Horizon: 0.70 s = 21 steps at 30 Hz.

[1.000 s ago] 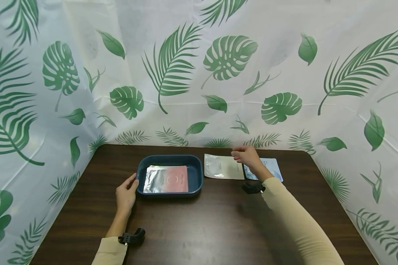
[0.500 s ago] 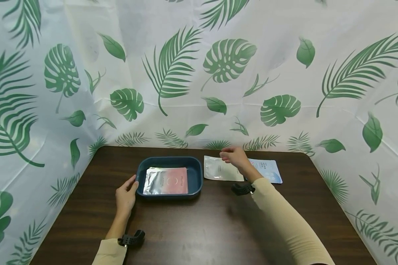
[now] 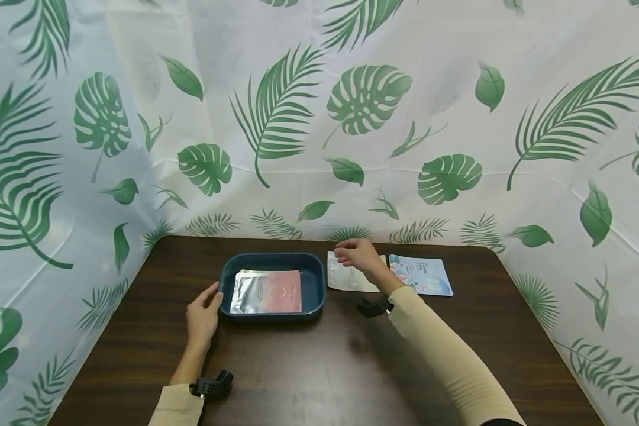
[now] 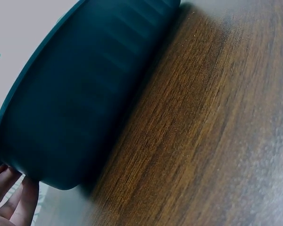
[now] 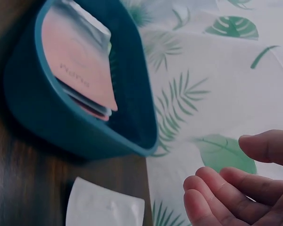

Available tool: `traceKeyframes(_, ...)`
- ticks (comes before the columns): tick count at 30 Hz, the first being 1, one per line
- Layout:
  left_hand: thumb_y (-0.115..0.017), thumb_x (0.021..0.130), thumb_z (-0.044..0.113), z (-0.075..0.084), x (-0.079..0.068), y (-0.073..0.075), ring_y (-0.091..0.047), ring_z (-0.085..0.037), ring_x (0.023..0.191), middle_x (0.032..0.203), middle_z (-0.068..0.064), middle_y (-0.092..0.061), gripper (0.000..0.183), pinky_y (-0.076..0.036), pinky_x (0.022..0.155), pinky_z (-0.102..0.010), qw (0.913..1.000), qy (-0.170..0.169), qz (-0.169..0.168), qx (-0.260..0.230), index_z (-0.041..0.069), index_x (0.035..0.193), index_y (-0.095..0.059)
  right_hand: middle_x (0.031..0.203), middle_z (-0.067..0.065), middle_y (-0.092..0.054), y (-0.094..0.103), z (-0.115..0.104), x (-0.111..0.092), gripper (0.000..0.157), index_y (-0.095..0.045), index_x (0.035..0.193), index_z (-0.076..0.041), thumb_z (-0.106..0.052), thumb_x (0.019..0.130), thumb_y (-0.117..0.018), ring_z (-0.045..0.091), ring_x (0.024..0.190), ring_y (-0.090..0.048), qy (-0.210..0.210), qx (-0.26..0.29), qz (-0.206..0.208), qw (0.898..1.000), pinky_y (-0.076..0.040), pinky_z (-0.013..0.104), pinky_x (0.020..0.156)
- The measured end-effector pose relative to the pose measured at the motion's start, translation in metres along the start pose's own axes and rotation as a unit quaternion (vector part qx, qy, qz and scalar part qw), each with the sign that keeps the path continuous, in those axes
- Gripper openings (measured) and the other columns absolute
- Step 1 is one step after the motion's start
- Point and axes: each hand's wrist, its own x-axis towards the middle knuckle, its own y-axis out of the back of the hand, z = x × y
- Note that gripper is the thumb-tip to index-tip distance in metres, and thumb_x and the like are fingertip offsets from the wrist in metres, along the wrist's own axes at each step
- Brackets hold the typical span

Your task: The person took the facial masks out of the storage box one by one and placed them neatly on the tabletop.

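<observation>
Backdrop (image 3: 298, 118): white sheet, wrinkled, green leaf print, behind and along both sides of the tabletop (image 3: 298, 367). That is dark brown wood grain, glossy patch toward the front, rounded back corners. Sleeves (image 3: 447, 355) beige, both come in over the front edge.

Tray (image 3: 277, 316): dark blue, deep, rounded rectangle, fluted outer wall; near the back edge, left of centre, same spot as a second ago. Inside, toward its front left corner, pink packet (image 3: 277, 293): flat shiny foil, silver fading to pink; right wrist view shows more packet edges under it, count unclear.

Cream packet (image 3: 351, 281): flat, pale, just right of the tray, near the back edge, partly hidden by the right hand (image 3: 362, 257). Blue packet (image 3: 428, 275): flat, floral print at left end, toward the back right corner; that end was covered a second ago, shows now.

Right hand has moved left, now above the cream packet; grip loose, thumb apart from softly bent fingers. Left hand (image 3: 202, 316) unmoved at the tray's left wall; grip loose, fingertips resting on the outside.

Wrist bands (image 3: 213, 384): black, one per wrist.
</observation>
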Motion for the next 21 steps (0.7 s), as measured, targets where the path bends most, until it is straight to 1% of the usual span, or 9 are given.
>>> traceKeyframes(3, -0.056, 0.098, 0.015, 0.000, 0.000, -0.001, -0.048, -0.029, 0.129, 0.137, -0.021, -0.057, 0.037, -0.037, 0.106, -0.043, 1.0000, 0.000, 0.001, 0.001, 0.004, 0.134, -0.058, 0.116, 0.026, -0.067, -0.006, -0.002, 0.001, 0.035, -0.061, 0.122, 0.010, -0.012, 0.094, -0.061, 0.021, 0.084, -0.068, -0.003, 0.008, -0.003, 1.000, -0.057, 0.030, 0.077)
traceKeyframes(6, -0.056, 0.099, 0.016, 0.000, -0.001, -0.001, -0.050, -0.026, 0.124, 0.136, -0.020, -0.058, 0.037, -0.039, 0.100, -0.034, 1.0000, 0.001, 0.000, 0.005, 0.005, 0.134, -0.058, 0.114, 0.026, -0.068, -0.012, -0.001, 0.001, 0.035, -0.061, 0.121, 0.010, -0.011, 0.094, -0.061, 0.022, 0.084, -0.068, -0.002, 0.008, -0.006, 1.000, -0.056, 0.026, 0.072)
traceKeyframes(8, -0.055, 0.099, 0.017, 0.000, -0.001, -0.001, -0.052, -0.025, 0.121, 0.135, -0.019, -0.059, 0.037, -0.039, 0.094, -0.026, 0.9999, 0.003, -0.001, 0.010, 0.006, 0.134, -0.058, 0.114, 0.027, -0.067, -0.016, -0.001, 0.001, 0.033, -0.062, 0.120, 0.009, -0.011, 0.094, -0.061, 0.020, 0.082, -0.068, -0.006, 0.008, -0.009, 1.000, -0.057, 0.027, 0.073)
traceKeyframes(10, -0.055, 0.099, 0.018, 0.000, -0.001, -0.001, -0.052, -0.023, 0.120, 0.135, -0.018, -0.059, 0.037, -0.037, 0.090, -0.021, 0.9999, 0.005, 0.000, 0.012, 0.007, 0.135, -0.058, 0.113, 0.027, -0.067, -0.020, 0.000, 0.002, 0.033, -0.062, 0.120, 0.008, -0.012, 0.094, -0.061, 0.020, 0.081, -0.068, -0.007, 0.005, -0.014, 1.000, -0.057, 0.028, 0.074)
traceKeyframes(12, -0.055, 0.100, 0.019, 0.000, -0.001, 0.000, -0.052, -0.023, 0.120, 0.135, -0.018, -0.059, 0.037, -0.037, 0.089, -0.020, 0.9999, 0.005, 0.001, 0.012, 0.007, 0.135, -0.058, 0.113, 0.028, -0.067, -0.025, -0.001, 0.002, 0.033, -0.062, 0.120, 0.009, -0.011, 0.094, -0.061, 0.025, 0.084, -0.068, -0.007, 0.009, -0.020, 1.000, -0.057, 0.028, 0.074)
traceKeyframes(15, -0.055, 0.100, 0.019, 0.000, -0.001, 0.000, -0.051, -0.023, 0.120, 0.135, -0.018, -0.059, 0.037, -0.037, 0.091, -0.023, 0.9999, 0.004, 0.001, 0.010, 0.007, 0.135, -0.058, 0.112, 0.030, -0.066, -0.033, 0.000, 0.002, 0.032, -0.062, 0.119, 0.009, -0.011, 0.094, -0.061, 0.033, 0.090, -0.068, -0.006, 0.009, -0.025, 1.000, -0.057, 0.028, 0.074)
traceKeyframes(16, -0.055, 0.100, 0.019, 0.000, -0.001, 0.000, -0.051, -0.023, 0.121, 0.135, -0.018, -0.059, 0.037, -0.037, 0.091, -0.023, 0.9999, 0.005, 0.001, 0.011, 0.007, 0.135, -0.058, 0.113, 0.030, -0.066, -0.035, 0.000, 0.002, 0.032, -0.062, 0.120, 0.008, -0.012, 0.094, -0.061, 0.035, 0.093, -0.068, -0.007, 0.007, -0.028, 1.000, -0.058, 0.030, 0.077)
traceKeyframes(18, -0.054, 0.100, 0.019, 0.000, -0.002, 0.000, -0.052, -0.023, 0.119, 0.134, -0.019, -0.059, 0.037, -0.037, 0.090, -0.020, 0.9999, 0.005, 0.001, 0.012, 0.007, 0.135, -0.058, 0.114, 0.029, -0.066, -0.040, -0.001, 0.002, 0.031, -0.063, 0.119, 0.007, -0.013, 0.095, -0.061, 0.038, 0.098, -0.067, -0.013, 0.001, -0.031, 0.999, -0.058, 0.034, 0.080)
traceKeyframes(21, -0.055, 0.100, 0.020, 0.000, -0.002, 0.000, -0.052, -0.021, 0.116, 0.132, -0.019, -0.061, 0.037, -0.035, 0.084, -0.013, 0.9999, 0.005, 0.004, 0.016, 0.008, 0.134, -0.059, 0.114, 0.026, -0.068, -0.048, -0.003, 0.001, 0.031, -0.063, 0.119, 0.005, -0.015, 0.095, -0.061, 0.038, 0.101, -0.067, -0.021, -0.010, -0.034, 0.999, -0.057, 0.037, 0.084)
